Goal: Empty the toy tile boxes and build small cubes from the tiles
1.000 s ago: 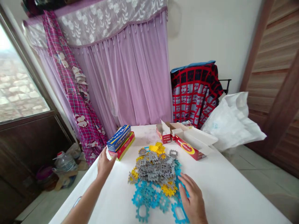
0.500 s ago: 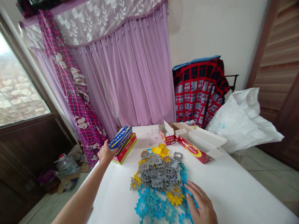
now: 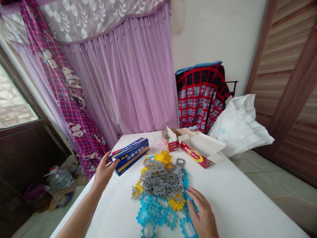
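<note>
My left hand [image 3: 103,171] grips the near end of a blue and yellow box [image 3: 130,155], which is tilted up on its long side at the left of the white table [image 3: 235,198]. A heap of grey, yellow and blue plastic interlocking tiles [image 3: 160,185] lies in the middle of the table. My right hand [image 3: 201,215] rests flat with fingers spread on the blue tiles at the heap's near right edge.
Open red and white cardboard boxes [image 3: 195,148] stand at the table's far side. A white plastic bag [image 3: 237,125] and a chair draped with a red checked blanket [image 3: 200,96] are behind. Pink curtains [image 3: 123,82] hang at the back. A water bottle [image 3: 58,177] sits on the floor at left.
My left hand reached the stacked boxes, took hold of the blue one and tipped it up toward the tile heap. The right hand stayed on the blue tiles.
</note>
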A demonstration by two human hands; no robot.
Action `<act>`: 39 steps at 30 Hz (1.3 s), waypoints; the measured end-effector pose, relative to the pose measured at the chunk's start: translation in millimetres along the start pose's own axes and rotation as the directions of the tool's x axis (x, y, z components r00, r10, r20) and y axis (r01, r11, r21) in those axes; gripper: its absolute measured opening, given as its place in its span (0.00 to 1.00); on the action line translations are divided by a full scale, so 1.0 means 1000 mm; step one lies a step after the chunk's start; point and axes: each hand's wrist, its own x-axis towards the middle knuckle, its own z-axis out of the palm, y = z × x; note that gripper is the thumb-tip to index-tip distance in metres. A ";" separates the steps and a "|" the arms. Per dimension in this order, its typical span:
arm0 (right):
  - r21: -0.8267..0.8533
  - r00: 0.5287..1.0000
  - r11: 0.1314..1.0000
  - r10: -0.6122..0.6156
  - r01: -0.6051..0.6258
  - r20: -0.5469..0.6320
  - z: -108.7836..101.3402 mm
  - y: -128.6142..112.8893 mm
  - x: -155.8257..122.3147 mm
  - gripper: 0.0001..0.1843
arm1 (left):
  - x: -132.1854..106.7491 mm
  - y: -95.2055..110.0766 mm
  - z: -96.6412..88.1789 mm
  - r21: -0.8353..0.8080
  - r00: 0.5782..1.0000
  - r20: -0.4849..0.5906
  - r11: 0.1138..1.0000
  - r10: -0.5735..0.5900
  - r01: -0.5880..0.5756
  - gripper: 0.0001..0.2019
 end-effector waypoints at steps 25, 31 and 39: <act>0.101 0.484 0.989 -0.140 0.106 0.864 -0.041 0.005 0.194 0.39 | -0.093 -0.019 0.028 0.371 0.773 0.525 0.722 0.356 -0.584 0.28; 0.076 0.461 0.983 -0.147 0.168 0.875 -0.045 -0.002 0.199 0.36 | -0.104 -0.008 0.033 0.492 0.771 0.542 0.619 0.333 -0.612 0.27; 0.020 0.409 0.927 -0.184 0.374 0.894 -0.043 -0.005 0.200 0.31 | -0.113 0.002 0.042 0.519 0.716 0.504 0.493 0.484 -0.699 0.18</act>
